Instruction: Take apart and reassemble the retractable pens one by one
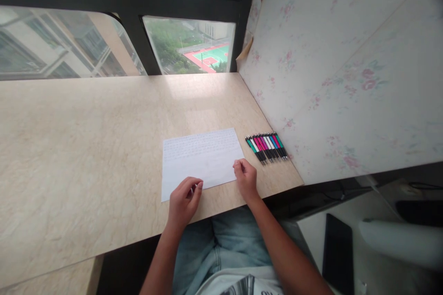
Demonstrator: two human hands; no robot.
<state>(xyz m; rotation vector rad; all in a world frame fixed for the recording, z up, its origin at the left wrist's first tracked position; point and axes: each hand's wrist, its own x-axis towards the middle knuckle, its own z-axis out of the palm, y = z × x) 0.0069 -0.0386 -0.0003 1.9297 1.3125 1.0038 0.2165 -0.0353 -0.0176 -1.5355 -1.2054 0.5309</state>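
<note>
A white sheet of paper (204, 166) lies on the beige marble-look counter, its upper part covered with rows of faint handwriting. My left hand (184, 199) rests on its lower edge near the left, fingers curled in loosely and thumb against them, with nothing showing in the grip. At the sheet's lower right corner, my right hand (246, 179) is closed in a fist, no object visible in it. Just beyond that hand, to the right, a row of pens (266, 147) lies side by side, with green, white, pink, purple and blue barrels and black grips.
The counter (86, 147) stretches far to the left. A floral-papered wall (328, 87) borders it closely on the right, beside the pens. Dark-framed windows (188, 44) stand along the back. Below the front edge are my legs (228, 235).
</note>
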